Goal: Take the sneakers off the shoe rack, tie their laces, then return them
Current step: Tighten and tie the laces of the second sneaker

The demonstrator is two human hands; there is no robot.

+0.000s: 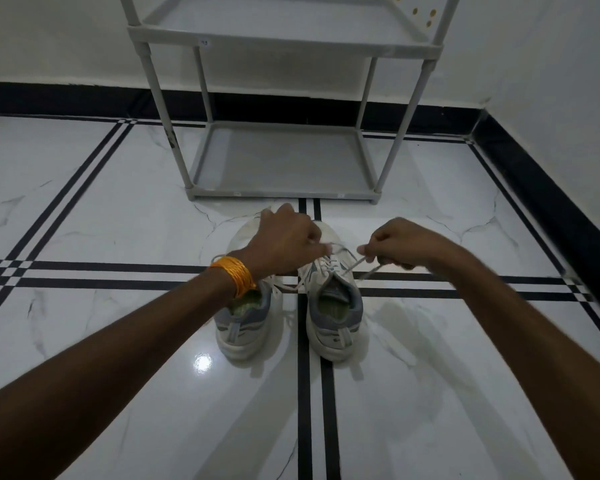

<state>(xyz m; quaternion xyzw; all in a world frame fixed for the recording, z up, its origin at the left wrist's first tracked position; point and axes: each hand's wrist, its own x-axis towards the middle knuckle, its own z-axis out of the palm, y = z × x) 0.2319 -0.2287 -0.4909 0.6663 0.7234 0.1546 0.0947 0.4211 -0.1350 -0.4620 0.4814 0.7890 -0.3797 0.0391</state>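
Observation:
Two white and grey sneakers stand side by side on the floor, heels toward me: the left sneaker (pixel 241 329) and the right sneaker (pixel 335 317). My left hand (pixel 288 242), with orange bangles at the wrist, pinches one lace end above the right sneaker's tongue. My right hand (pixel 400 242) pinches the other lace end (pixel 355 265) and holds it taut to the right. The left sneaker's laces (pixel 284 289) lie loose, and my left forearm hides its front part.
A grey shoe rack (pixel 284 161) stands against the wall just beyond the sneakers, its lower and upper shelves bare. The floor is glossy white marble with black stripes. A black skirting runs along the walls, and a corner lies at the right.

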